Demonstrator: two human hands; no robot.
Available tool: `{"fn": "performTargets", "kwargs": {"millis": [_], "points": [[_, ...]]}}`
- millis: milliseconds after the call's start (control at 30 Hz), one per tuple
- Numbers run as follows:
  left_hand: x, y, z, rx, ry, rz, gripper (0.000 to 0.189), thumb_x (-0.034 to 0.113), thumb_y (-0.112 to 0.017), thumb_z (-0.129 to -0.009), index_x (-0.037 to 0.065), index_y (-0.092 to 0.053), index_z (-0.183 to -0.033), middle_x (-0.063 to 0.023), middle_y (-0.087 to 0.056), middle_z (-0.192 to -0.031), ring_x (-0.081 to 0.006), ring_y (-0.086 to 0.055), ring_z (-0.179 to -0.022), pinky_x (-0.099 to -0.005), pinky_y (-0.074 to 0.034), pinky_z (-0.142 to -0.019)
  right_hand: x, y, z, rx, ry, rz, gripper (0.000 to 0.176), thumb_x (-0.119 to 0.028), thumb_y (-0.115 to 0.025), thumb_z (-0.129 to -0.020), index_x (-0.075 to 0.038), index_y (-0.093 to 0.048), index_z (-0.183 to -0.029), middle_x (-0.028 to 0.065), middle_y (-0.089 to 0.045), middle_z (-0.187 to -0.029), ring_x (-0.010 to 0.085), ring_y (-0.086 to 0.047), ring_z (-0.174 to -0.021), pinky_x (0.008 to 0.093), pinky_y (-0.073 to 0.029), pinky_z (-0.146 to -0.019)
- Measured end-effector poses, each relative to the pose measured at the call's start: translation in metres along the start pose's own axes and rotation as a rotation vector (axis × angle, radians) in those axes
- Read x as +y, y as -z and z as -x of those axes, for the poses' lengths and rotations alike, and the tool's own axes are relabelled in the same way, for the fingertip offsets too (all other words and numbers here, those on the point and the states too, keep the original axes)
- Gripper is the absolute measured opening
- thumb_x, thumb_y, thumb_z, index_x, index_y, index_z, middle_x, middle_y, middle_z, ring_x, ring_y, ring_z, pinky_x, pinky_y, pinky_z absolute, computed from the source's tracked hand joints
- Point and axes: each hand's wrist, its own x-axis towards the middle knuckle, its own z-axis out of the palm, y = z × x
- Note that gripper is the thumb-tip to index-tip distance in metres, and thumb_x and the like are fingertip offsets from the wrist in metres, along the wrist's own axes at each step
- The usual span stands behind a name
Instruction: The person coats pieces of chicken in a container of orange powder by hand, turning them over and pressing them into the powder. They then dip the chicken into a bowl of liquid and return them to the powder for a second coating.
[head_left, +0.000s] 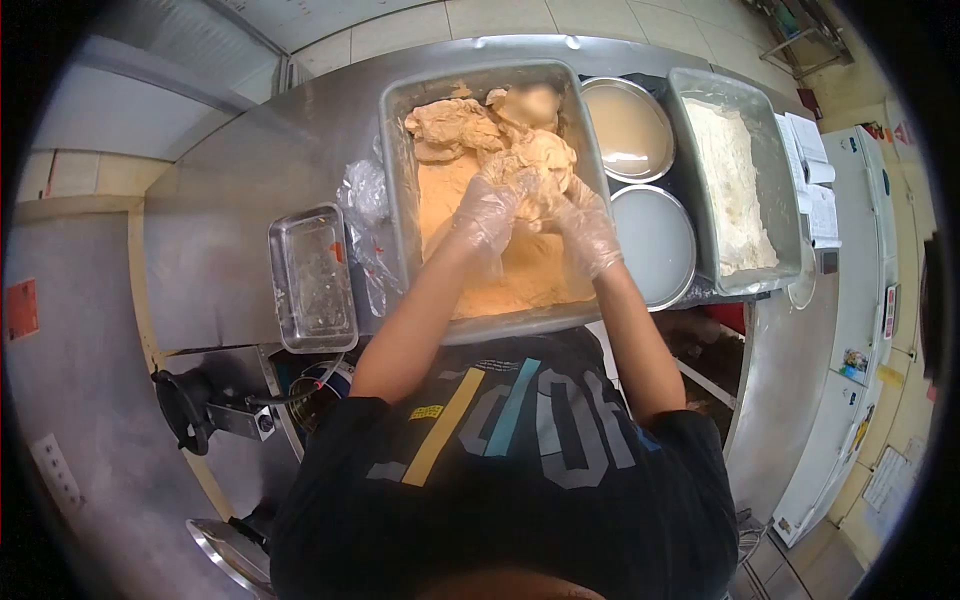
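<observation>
My left hand (490,210) and my right hand (588,228), both in clear plastic gloves, are over a deep grey tub (520,327). Between them they grip a lumpy piece of flour-coated meat (545,155), which looks like chicken. The fingers are closed around its lower sides, and the gloves partly hide it. Orange-tinted flour (525,280) covers the tub's bottom below my wrists. More coated pieces (450,125) are heaped at the far end of the tub, close to my left fingertips.
To the right stand a round pan of tan liquid (628,130), a round pan of whitish liquid (652,248) and a grey tub of pale flour (735,190). Crumpled clear plastic (368,215) and a metal tray (312,280) lie left. Papers (808,150) are at far right.
</observation>
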Motion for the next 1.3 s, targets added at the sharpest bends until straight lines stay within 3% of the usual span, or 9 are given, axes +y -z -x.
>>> {"fn": "performTargets", "kwargs": {"millis": [67,167,367,500,667,733,967,1200,1300], "points": [[0.002,0.002,0.002,0.037,-0.037,-0.063,0.038,0.007,-0.069,-0.101,-0.001,-0.061,-0.137,-0.0086,-0.072,-0.121,-0.0166,-0.070,-0.103,-0.0318,-0.060,-0.083,0.009,-0.003,0.004,-0.002,-0.005,-0.016,0.029,-0.016,-0.074,-0.099,0.001,-0.069,-0.121,0.0031,-0.074,-0.102,0.0102,-0.068,-0.082,0.0270,-0.058,-0.078],[0.003,0.001,0.004,0.058,-0.085,-0.212,0.035,0.005,-0.067,-0.102,-0.003,-0.061,-0.135,-0.0097,-0.072,-0.122,-0.0159,-0.069,-0.105,-0.0306,-0.059,-0.086,0.033,0.003,-0.005,-0.010,0.103,0.112,0.046,-0.022,-0.072,-0.101,-0.004,-0.062,-0.141,0.0048,-0.072,-0.122,0.0143,-0.071,-0.103,0.0301,-0.061,-0.080],[-0.018,-0.003,-0.004,0.145,-0.204,-0.132,0.031,0.012,-0.064,-0.105,-0.003,-0.063,-0.132,-0.0085,-0.071,-0.117,-0.0147,-0.067,-0.102,-0.0310,-0.057,-0.086,0.002,-0.019,0.019,-0.013,-0.062,0.031,0.040,-0.015,-0.063,-0.105,-0.001,-0.058,-0.142,0.0070,-0.073,-0.117,0.0111,-0.069,-0.101,0.0256,-0.059,-0.076],[0.002,-0.019,0.006,0.342,-0.213,-0.330,0.033,0.023,-0.064,-0.106,-0.005,-0.066,-0.125,-0.0100,-0.073,-0.116,-0.0164,-0.067,-0.101,-0.0337,-0.054,-0.089,0.022,-0.022,0.013,0.040,0.152,0.321,0.040,-0.012,-0.064,-0.102,0.005,-0.058,-0.138,0.0156,-0.072,-0.126,0.0209,-0.071,-0.102,0.0354,-0.056,-0.087],[-0.006,-0.009,-0.001,0.270,-0.320,-0.413,0.032,0.025,-0.064,-0.107,-0.003,-0.071,-0.118,-0.0072,-0.073,-0.108,-0.0142,-0.066,-0.097,-0.0323,-0.054,-0.086,0.016,-0.033,0.010,0.088,0.309,0.280,0.040,-0.016,-0.063,-0.103,0.006,-0.060,-0.135,0.0166,-0.073,-0.124,0.0234,-0.070,-0.105,0.0379,-0.055,-0.089],[0.000,-0.011,0.002,0.221,-0.308,-0.419,0.031,0.027,-0.065,-0.106,-0.002,-0.072,-0.117,-0.0061,-0.073,-0.104,-0.0132,-0.064,-0.092,-0.0323,-0.053,-0.082,0.020,-0.019,-0.003,0.057,0.166,0.398,0.041,-0.017,-0.064,-0.104,0.002,-0.059,-0.139,0.0106,-0.073,-0.118,0.0167,-0.068,-0.103,0.0329,-0.056,-0.086],[-0.013,0.000,-0.002,0.119,-0.126,-0.158,0.028,0.018,-0.067,-0.104,0.002,-0.066,-0.126,-0.0035,-0.072,-0.106,-0.0114,-0.066,-0.092,-0.0289,-0.055,-0.081,0.029,-0.019,-0.005,0.155,-0.002,-0.514,0.060,-0.008,-0.080,-0.092,-0.001,-0.054,-0.145,0.0075,-0.070,-0.129,0.0174,-0.070,-0.108,0.0313,-0.059,-0.088],[0.010,0.017,0.002,-0.046,-0.300,-0.513,0.024,0.017,-0.069,-0.103,0.002,-0.067,-0.121,-0.0040,-0.071,-0.105,-0.0106,-0.067,-0.094,-0.0273,-0.056,-0.083,0.010,-0.006,0.010,-0.012,0.068,-0.094,0.044,-0.010,-0.078,-0.095,0.002,-0.063,-0.134,0.0085,-0.073,-0.121,0.0160,-0.070,-0.103,0.0293,-0.058,-0.088],[0.017,-0.003,0.009,0.130,-0.288,-0.472,0.023,0.020,-0.069,-0.104,0.001,-0.068,-0.116,-0.0035,-0.071,-0.103,-0.0101,-0.065,-0.091,-0.0269,-0.055,-0.080,0.013,0.003,0.003,-0.066,0.074,0.071,0.043,-0.015,-0.077,-0.097,0.002,-0.061,-0.133,0.0081,-0.071,-0.124,0.0150,-0.069,-0.105,0.0298,-0.057,-0.090]]}}
